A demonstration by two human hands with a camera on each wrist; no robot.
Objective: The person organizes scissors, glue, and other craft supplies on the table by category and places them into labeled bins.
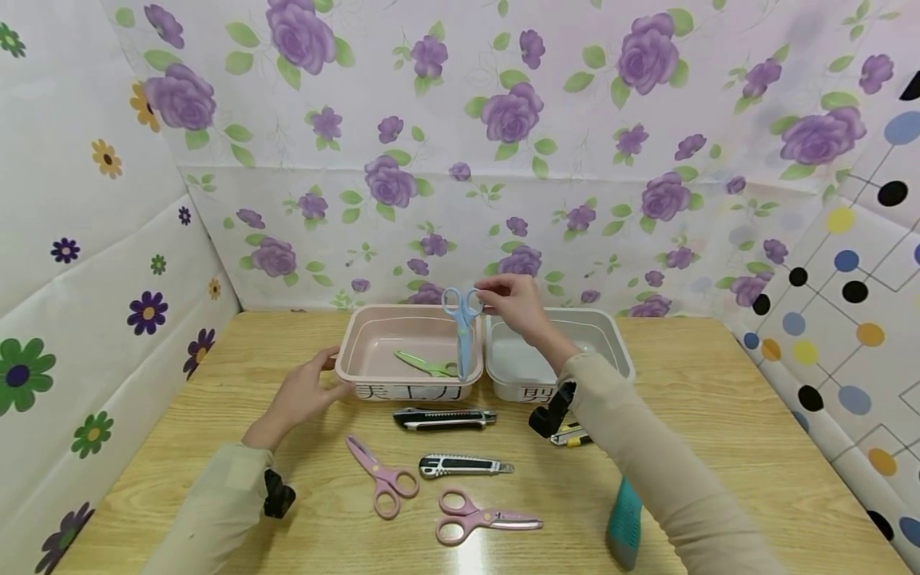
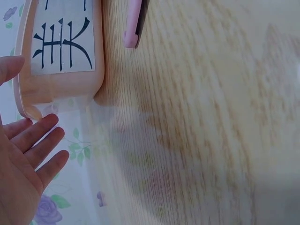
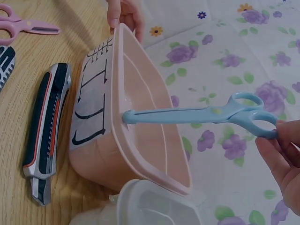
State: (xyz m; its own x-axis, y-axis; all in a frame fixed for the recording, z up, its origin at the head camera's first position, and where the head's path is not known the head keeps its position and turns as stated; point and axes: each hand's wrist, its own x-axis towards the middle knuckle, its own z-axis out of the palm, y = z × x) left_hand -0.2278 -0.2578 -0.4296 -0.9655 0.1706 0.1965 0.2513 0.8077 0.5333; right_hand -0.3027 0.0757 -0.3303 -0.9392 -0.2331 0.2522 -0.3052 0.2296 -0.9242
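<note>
Pale-blue plastic scissors held over a salmon-pink plastic bin. The right hand [image 1: 519, 307] pinches one handle loop of the pale-blue scissors [image 1: 464, 335] between thumb and fingers, so that the blades hang point-down, clear of the skin; the tip lies close to the front rim at the right end of the salmon-pink bin [image 1: 388, 380], though contact cannot be determined. The left hand [image 1: 305, 395] lies at the opposite end, fingers extended and spread, thumb towards the front rim, an attitude that would serve to steady the wall. Inside lie light-green plastic scissors [image 1: 429, 368]. A pale grey-white plastic bin [image 1: 624, 351] stands just beside; both fronts face the wearer, presumably so that their labels can be read, the right one being partly masked by the arm. On the wood-grain worktop [image 1: 719, 415], within easy reach, lie a black-and-silver utility knife [image 1: 444, 419], a silver knife with black inlay [image 1: 460, 465], two pairs of pink scissors [image 1: 474, 517], a yellow-and-black cutter [image 1: 571, 435] and a teal-handled tool [image 1: 625, 527], the last two partly concealed by the right sleeve.
</note>
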